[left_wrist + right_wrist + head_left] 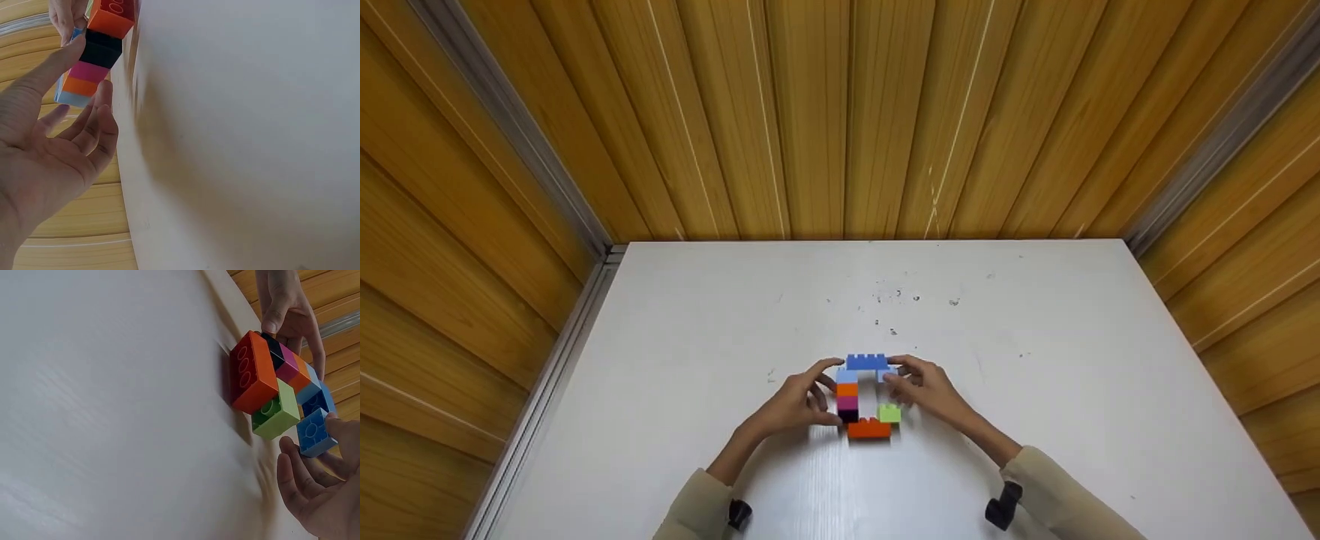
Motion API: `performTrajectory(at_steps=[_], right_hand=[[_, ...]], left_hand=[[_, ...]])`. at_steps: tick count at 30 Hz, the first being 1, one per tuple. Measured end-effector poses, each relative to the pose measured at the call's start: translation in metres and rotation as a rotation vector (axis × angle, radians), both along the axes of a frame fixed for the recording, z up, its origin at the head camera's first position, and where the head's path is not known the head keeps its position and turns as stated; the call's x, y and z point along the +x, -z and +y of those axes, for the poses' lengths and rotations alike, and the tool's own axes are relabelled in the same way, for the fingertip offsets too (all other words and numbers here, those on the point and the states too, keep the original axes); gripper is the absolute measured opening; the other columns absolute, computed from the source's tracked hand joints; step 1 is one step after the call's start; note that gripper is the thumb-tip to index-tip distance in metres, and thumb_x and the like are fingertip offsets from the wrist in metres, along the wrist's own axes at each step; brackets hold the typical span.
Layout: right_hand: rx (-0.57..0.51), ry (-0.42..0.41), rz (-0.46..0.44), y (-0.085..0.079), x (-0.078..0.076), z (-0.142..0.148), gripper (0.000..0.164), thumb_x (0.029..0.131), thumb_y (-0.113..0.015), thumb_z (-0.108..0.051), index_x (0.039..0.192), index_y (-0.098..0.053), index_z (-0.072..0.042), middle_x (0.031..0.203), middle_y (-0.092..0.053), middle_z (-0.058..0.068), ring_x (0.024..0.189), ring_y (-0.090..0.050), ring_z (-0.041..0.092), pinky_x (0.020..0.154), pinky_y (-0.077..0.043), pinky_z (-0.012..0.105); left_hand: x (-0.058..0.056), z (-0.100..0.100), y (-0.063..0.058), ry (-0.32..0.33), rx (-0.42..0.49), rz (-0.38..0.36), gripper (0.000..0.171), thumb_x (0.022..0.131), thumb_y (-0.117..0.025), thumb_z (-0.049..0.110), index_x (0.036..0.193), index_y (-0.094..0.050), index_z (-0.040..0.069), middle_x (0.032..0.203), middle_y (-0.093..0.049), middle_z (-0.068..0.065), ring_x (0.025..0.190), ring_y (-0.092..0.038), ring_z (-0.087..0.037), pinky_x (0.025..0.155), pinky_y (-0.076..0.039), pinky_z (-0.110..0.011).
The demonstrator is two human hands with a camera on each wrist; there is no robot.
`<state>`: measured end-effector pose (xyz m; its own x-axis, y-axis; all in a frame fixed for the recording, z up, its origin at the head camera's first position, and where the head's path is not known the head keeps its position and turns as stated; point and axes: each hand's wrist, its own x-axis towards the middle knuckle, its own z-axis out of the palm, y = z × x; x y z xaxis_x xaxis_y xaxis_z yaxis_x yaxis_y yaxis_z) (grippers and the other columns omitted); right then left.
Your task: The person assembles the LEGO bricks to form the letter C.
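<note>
Toy building bricks form a C-shaped frame between the hands in the head view. A blue brick (867, 362) spans one end and a red-orange brick (869, 429) the other. Light blue, orange (847, 389), magenta (847, 403) and black (847, 415) bricks make the left column. My left hand (787, 401) grips this column, thumb by the black brick and index finger near the blue end. A light green brick (279, 410) sits on the red-orange one. My right hand (928, 388) pinches a light blue brick (313, 432) at the blue brick; a gap separates it from the green one.
The bricks are over the near middle of a white table (697, 315) with small dark marks. Wood-patterned panels (810, 120) stand behind and at both sides, with metal rails (540, 405) along the left edge. Black straps (1003, 506) sit at the sleeves.
</note>
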<state>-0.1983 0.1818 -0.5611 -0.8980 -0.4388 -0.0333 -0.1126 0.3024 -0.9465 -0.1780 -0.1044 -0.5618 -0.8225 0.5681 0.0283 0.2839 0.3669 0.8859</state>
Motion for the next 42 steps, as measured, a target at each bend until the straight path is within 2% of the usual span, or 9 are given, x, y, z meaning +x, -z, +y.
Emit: performTrajectory(at_steps=[3, 5, 9, 13, 16, 23, 32, 37, 42], right_hand=[[0.02, -0.006, 0.008, 0.001, 0.003, 0.002, 0.044, 0.102, -0.063, -0.013, 0.14, -0.054, 0.008, 0.115, -0.066, 0.031, 0.083, -0.071, 0.045, 0.067, -0.061, 0.045], [0.058, -0.026, 0.037, 0.002, 0.005, 0.004, 0.047, 0.1, -0.066, -0.014, 0.141, -0.053, 0.005, 0.12, -0.065, 0.029, 0.083, -0.072, 0.038, 0.068, -0.062, 0.039], [0.17, -0.103, 0.093, 0.002, 0.012, 0.007, 0.066, 0.095, -0.074, -0.023, 0.15, -0.046, 0.0, 0.139, -0.058, 0.026, 0.093, -0.071, 0.028, 0.079, -0.058, 0.027], [0.233, -0.185, 0.1, -0.002, 0.018, 0.009, 0.091, 0.088, -0.082, -0.028, 0.159, -0.031, -0.001, 0.152, -0.048, 0.025, 0.104, -0.067, 0.03, 0.085, -0.057, 0.031], [0.256, -0.216, 0.098, -0.005, 0.02, 0.011, 0.101, 0.084, -0.085, -0.027, 0.161, -0.024, -0.002, 0.151, -0.048, 0.024, 0.105, -0.065, 0.031, 0.085, -0.058, 0.034], [0.274, -0.223, 0.103, -0.007, 0.02, 0.013, 0.1, 0.082, -0.087, -0.024, 0.159, -0.027, 0.002, 0.142, -0.05, 0.025, 0.106, -0.064, 0.034, 0.085, -0.058, 0.037], [0.298, -0.25, 0.122, -0.006, 0.017, 0.015, 0.096, 0.084, -0.086, -0.027, 0.157, -0.031, 0.004, 0.139, -0.05, 0.024, 0.106, -0.064, 0.034, 0.084, -0.058, 0.032], [0.333, -0.246, 0.132, -0.008, 0.006, 0.016, 0.098, 0.083, -0.086, -0.027, 0.157, -0.029, 0.005, 0.136, -0.051, 0.026, 0.105, -0.065, 0.034, 0.083, -0.058, 0.032], [0.344, -0.231, 0.098, -0.012, -0.016, 0.015, 0.097, 0.083, -0.086, -0.024, 0.157, -0.03, 0.006, 0.136, -0.052, 0.027, 0.107, -0.065, 0.035, 0.086, -0.057, 0.036]], left_hand=[[0.0, 0.001, 0.002, -0.001, -0.025, -0.008, 0.081, 0.083, -0.086, 0.014, 0.15, -0.042, 0.012, 0.117, -0.07, -0.018, 0.087, -0.068, -0.031, 0.078, -0.054, -0.023], [0.001, 0.0, 0.002, 0.0, -0.034, -0.018, 0.079, 0.083, -0.086, 0.015, 0.149, -0.043, 0.011, 0.116, -0.07, -0.019, 0.086, -0.067, -0.028, 0.077, -0.054, -0.023], [0.002, -0.002, 0.002, -0.008, -0.064, -0.043, 0.076, 0.083, -0.086, 0.016, 0.147, -0.045, 0.01, 0.113, -0.071, -0.018, 0.083, -0.063, -0.022, 0.076, -0.052, -0.022], [0.001, -0.003, 0.0, -0.008, -0.098, -0.06, 0.074, 0.083, -0.086, 0.019, 0.146, -0.047, 0.009, 0.111, -0.072, -0.016, 0.085, -0.061, -0.021, 0.076, -0.05, -0.021], [-0.002, -0.001, -0.003, -0.004, -0.119, -0.068, 0.074, 0.083, -0.087, 0.02, 0.145, -0.048, 0.009, 0.11, -0.072, -0.015, 0.086, -0.061, -0.021, 0.077, -0.051, -0.023], [-0.011, 0.003, -0.011, 0.003, -0.19, -0.089, 0.075, 0.079, -0.089, 0.017, 0.142, -0.053, 0.002, 0.106, -0.073, -0.015, 0.084, -0.059, -0.018, 0.075, -0.05, -0.027], [-0.015, 0.004, -0.008, 0.031, -0.171, -0.09, 0.077, 0.079, -0.089, 0.017, 0.144, -0.051, -0.004, 0.105, -0.073, -0.016, 0.078, -0.057, -0.013, 0.07, -0.049, -0.022], [-0.024, 0.006, -0.006, 0.015, -0.167, -0.07, 0.079, 0.081, -0.087, 0.016, 0.147, -0.049, -0.005, 0.109, -0.073, -0.017, 0.079, -0.057, -0.013, 0.073, -0.05, -0.024], [-0.037, 0.009, -0.006, -0.033, -0.15, -0.079, 0.075, 0.085, -0.084, 0.015, 0.148, -0.047, -0.004, 0.115, -0.073, -0.018, 0.083, -0.061, -0.016, 0.077, -0.053, -0.029]])
